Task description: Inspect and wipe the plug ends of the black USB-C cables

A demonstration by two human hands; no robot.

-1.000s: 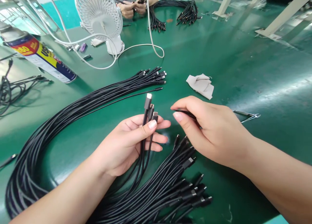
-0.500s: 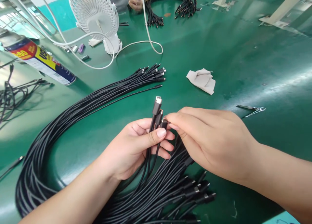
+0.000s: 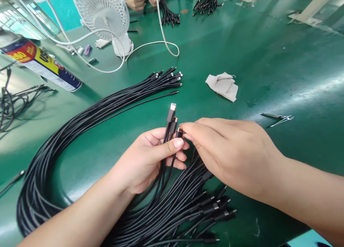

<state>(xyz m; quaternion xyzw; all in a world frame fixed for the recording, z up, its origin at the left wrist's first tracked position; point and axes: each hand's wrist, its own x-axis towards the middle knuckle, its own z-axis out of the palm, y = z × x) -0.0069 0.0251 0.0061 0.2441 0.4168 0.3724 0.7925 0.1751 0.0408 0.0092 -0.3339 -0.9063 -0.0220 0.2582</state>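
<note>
My left hand (image 3: 156,152) is closed around a few black USB cables (image 3: 171,113), their connectors standing up above the thumb. The thumb presses on the nearest black plug (image 3: 178,133), whose metal tip faces up. At that tip, my right hand (image 3: 231,155) is closed in a pinch on a thin, pin-like sliver (image 3: 182,132); most of it is hidden by the fingers. Below both hands lies a thick bundle of black cables (image 3: 172,207), with connectors fanned out at lower right. The bundle loops round on the left to more connectors (image 3: 168,76) farther back.
Tweezers (image 3: 278,118) and a grey cloth (image 3: 222,86) lie on the green table (image 3: 258,53). A white fan (image 3: 107,23) and a spray can (image 3: 43,62) stand at the left. A co-worker's hands (image 3: 135,0) hold something dark near another cable bundle (image 3: 206,2).
My hands keep their hold at the plug, with only a slight shift of the cables. Across the table, a second hand of the co-worker has come into view.
</note>
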